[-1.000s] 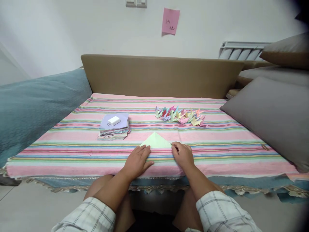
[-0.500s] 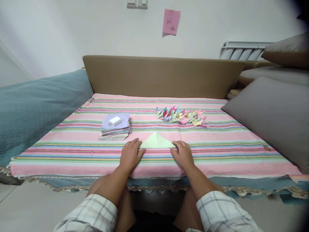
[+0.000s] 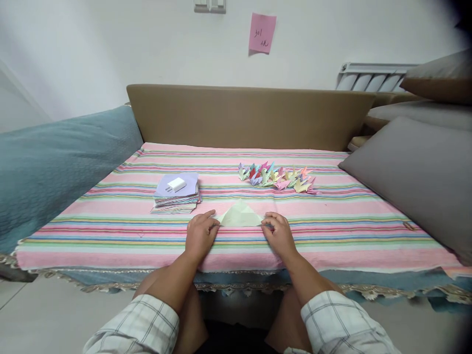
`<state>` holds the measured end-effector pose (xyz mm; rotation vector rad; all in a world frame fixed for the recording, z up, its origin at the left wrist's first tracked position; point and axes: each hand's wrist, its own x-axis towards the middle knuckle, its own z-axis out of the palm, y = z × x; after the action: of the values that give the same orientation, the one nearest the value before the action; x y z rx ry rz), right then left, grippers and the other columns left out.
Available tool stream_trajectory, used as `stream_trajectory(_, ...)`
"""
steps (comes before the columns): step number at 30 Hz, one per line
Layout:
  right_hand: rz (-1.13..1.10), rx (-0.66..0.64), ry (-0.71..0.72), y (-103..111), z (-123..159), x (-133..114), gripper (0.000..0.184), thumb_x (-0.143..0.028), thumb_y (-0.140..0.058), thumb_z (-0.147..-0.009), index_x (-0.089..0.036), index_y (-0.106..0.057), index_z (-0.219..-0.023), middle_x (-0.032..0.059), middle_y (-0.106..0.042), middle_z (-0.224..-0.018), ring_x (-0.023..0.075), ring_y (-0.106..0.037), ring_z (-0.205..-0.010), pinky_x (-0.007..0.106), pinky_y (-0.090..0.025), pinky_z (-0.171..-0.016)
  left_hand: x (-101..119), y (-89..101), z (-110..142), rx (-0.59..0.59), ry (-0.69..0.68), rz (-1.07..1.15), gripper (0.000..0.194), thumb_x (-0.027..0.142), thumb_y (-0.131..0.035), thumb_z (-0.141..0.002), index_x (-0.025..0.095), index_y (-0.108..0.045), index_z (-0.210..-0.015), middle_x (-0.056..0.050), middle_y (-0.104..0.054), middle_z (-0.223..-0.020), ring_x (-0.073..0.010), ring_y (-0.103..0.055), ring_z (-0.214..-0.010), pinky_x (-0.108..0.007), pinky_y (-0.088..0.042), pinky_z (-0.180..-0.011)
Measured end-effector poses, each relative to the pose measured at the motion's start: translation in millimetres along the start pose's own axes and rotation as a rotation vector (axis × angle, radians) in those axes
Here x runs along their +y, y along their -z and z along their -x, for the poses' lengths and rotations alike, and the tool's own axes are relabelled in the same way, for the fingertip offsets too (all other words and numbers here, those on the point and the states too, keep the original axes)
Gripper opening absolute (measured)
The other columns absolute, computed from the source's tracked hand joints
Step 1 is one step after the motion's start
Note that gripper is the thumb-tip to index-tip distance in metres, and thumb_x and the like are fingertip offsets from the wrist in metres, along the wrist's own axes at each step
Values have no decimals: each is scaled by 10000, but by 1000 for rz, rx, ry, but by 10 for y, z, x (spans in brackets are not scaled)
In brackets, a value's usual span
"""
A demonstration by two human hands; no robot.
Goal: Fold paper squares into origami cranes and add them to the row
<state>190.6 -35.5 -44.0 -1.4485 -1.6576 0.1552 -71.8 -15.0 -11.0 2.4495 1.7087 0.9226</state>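
A pale green sheet of origami paper [image 3: 240, 215], folded into a triangle, lies on the striped cloth with its peak pointing away from me. My left hand [image 3: 201, 232] pinches its left corner between thumb and fingers. At the right corner, my right hand [image 3: 279, 233] grips the paper the same way. The fingertips cover both corners. Beyond the paper, to the right, several folded paper cranes [image 3: 282, 178] in many colours stand close together. To the left is a stack of square paper [image 3: 176, 202] with a white charger plug [image 3: 176, 185] on top.
The striped cloth [image 3: 110, 216] covers the sofa seat, with a brown backrest [image 3: 250, 118] behind. A grey cushion [image 3: 413, 182] lies at the right, near a small brown object [image 3: 408, 225]. A blue-covered armrest [image 3: 66, 167] borders the left side.
Both hands have closed from resting at the triangle's corners to pinching them. The triangle's visible part looks narrower and its surface has shifted slightly.
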Motion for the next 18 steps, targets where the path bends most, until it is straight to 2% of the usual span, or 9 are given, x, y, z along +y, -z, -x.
stream_trajectory(4, -14, -28, 15, 24, 10, 0, 237, -107, -457, -722, -223, -661, -749, 68, -577, -1086, 237, -488, -1045, 423, -399, -913, -21, -15, 13, 33, -41, 3, 229, 148, -518, -783, 266, -713, -763, 0, -629, -1198, -238, -564, -1000, -426, -427, -886)
stream_trajectory(8, -10, -108, -4, 52, 12, 1, 304, -80, -415, -702, -227, -681, -726, 60, -575, -1093, 238, -471, -1070, 429, -381, -937, -48, -21, 25, 14, -79, -18, 288, 81, -495, -741, 253, -724, -719, -18, -634, -1191, -250, -564, -984, -436, -429, -861)
stream_trajectory(13, 16, -140, -64, 81, 9, -64, 182, -226, -495, -757, -217, -672, -713, 80, -585, -1078, 254, -482, -1059, 430, -387, -923, -26, -6, 39, -28, -95, -39, 263, 98, -489, -726, 232, -714, -724, -24, -639, -1183, -250, -562, -978, -441, -419, -876)
stream_trajectory(16, 32, -145, -60, 91, 10, -100, 140, -317, -562, -745, -221, -656, -707, 80, -592, -1076, 262, -485, -1056, 436, -387, -917, 18, 44, 56, -68, -144, -8, 268, 128, -490, -711, 233, -706, -830, -24, -633, -1193, -248, -545, -1031, -444, -384, -938)
stream_trajectory(18, 33, -154, -47, 95, 11, -103, 130, -312, -568, -736, -222, -661, -751, 81, -595, -1088, 261, -488, -1058, 440, -387, -917, 47, 92, 68, -161, -219, 27, 377, 153, -497, -691, 245, -668, -1015, -22, -596, -1250, -255, -501, -1130, -456, -330, -1004)
